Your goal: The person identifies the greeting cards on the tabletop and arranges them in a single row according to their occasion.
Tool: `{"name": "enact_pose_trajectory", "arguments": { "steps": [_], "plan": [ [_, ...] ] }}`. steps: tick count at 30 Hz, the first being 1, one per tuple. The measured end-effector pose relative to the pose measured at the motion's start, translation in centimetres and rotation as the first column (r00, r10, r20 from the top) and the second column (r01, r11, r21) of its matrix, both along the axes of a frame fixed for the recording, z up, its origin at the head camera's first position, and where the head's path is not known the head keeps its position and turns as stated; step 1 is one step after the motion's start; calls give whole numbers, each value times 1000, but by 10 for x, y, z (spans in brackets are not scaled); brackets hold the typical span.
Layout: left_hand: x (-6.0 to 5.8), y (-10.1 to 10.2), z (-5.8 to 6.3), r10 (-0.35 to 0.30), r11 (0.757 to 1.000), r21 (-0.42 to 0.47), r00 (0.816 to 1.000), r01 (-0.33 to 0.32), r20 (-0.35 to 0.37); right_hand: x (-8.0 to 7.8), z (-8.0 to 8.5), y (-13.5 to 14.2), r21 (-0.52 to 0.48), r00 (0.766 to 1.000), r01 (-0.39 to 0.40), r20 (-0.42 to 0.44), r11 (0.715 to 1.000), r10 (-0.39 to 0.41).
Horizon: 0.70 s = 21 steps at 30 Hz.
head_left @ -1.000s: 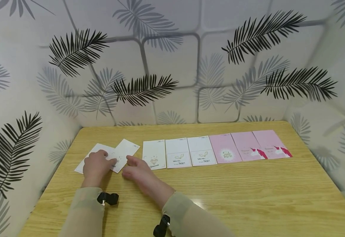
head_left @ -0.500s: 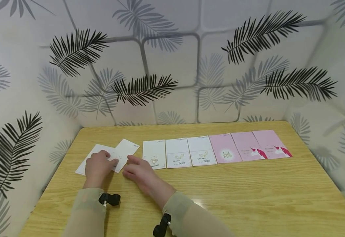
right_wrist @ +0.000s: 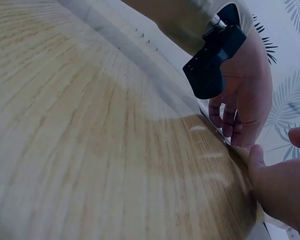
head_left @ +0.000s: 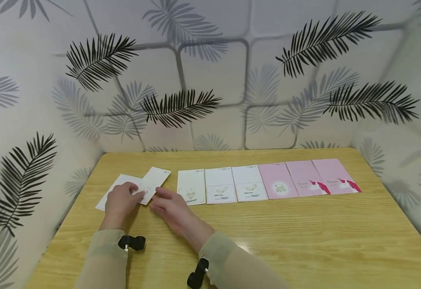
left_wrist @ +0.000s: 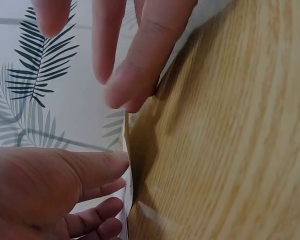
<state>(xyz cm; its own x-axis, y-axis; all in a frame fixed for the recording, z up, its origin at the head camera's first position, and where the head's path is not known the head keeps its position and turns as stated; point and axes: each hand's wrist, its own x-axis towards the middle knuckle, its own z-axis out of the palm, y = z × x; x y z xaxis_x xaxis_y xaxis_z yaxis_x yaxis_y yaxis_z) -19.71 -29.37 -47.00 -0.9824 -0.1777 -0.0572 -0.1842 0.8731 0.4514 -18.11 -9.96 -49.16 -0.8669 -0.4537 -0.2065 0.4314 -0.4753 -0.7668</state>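
Observation:
Two white greeting cards lie slantwise at the left of the table in the head view. My left hand (head_left: pixel 121 200) rests over the left card (head_left: pixel 113 188), covering part of it. Its curled fingers and thumb hold the edge of the other, tilted card (head_left: pixel 157 176), which bears a small printed motif. Beside that card's lower right edge is my right hand (head_left: pixel 172 210), thumb and index finger apart and touching the card's edge. In the left wrist view, the left thumb (left_wrist: pixel 112 162) meets the card's edge. The right wrist view has the right thumb (right_wrist: pixel 257 160) near the left fingertips.
To the right runs a row of cards: a white diamond card (head_left: pixel 191 182), two white winged-heart cards (head_left: pixel 220 180) (head_left: pixel 248 178), a pink card with a round white patch (head_left: pixel 276 176), and two pink unicorn cards (head_left: pixel 301 172) (head_left: pixel 331 170). Patterned walls border the wooden table (head_left: pixel 304 237).
The tilted card has turned slightly, its near corner shifting away from me. Both hands keep nearly the same places. The whole head view has shifted a little.

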Motion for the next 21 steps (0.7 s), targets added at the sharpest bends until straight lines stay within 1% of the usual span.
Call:
{"name": "enact_pose_trajectory", "arguments": {
  "steps": [4,9,11,16,19,21],
  "plan": [
    [-1,0,-2,-5,1000,16,1000,5,-8,-2,0,-2,38,1000,-4,-23,999,5],
    [-2,-1,-4,-12,999,39,1000,13,-20,-4,0,-6,141,998,5,-62,990,4],
    [-2,-3,-4,-16,999,44,999,17,-28,-4,0,-7,167,997,12,-73,986,0],
    [1,-7,-2,12,999,42,1000,-11,-29,-3,4,-4,135,999,21,-45,991,-15],
    [1,-7,1,43,997,63,999,-42,-11,-2,7,1,157,998,31,-52,987,-23],
    [2,-6,4,46,994,99,999,-46,2,-2,9,4,176,997,36,-67,984,-24]
  ]
}}
